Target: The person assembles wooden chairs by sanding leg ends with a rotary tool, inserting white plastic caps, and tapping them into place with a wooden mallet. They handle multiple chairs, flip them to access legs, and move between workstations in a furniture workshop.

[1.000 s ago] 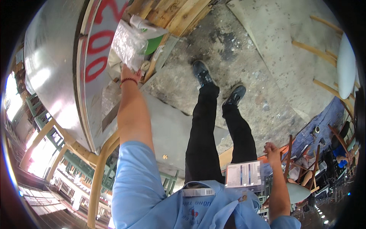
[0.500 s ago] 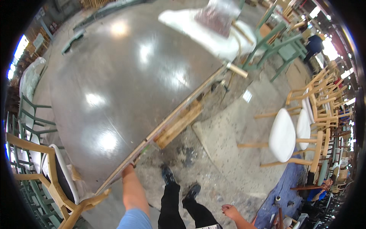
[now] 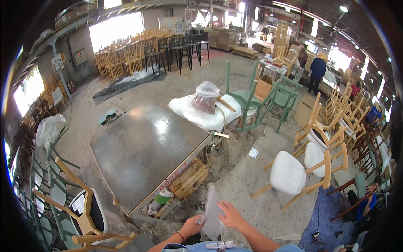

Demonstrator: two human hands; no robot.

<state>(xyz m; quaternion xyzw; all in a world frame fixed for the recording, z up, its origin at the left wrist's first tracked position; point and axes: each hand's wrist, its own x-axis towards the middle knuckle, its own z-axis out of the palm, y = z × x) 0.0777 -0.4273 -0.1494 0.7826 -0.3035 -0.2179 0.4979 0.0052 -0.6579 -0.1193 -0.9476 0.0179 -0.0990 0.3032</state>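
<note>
Before my body hangs a thin, whitish translucent plastic piece (image 3: 213, 214), perhaps a bag or sheet. My left hand (image 3: 191, 227), with a red bead bracelet at the wrist, pinches its left edge. At its right side is my right hand (image 3: 231, 216), fingers stretched out and apart; whether they touch the plastic I cannot tell. Just beyond both hands stands a low table with a smooth grey metal top (image 3: 147, 145). Beneath its near edge are a wooden crate-like block (image 3: 189, 179) and a green and white bundle (image 3: 163, 196).
A white padded surface (image 3: 178, 107) beyond the table carries a clear bag of reddish contents (image 3: 205, 101). White-seated wooden chairs (image 3: 288, 172) stand at right, green chairs (image 3: 247, 98) farther back. An upturned wooden chair (image 3: 90, 210) is at left. A person in dark blue (image 3: 317, 69) stands far right.
My left hand has come away from under the table's edge and now grips the plastic piece. My right hand has risen beside it. The view has tilted up, showing more of the room.
</note>
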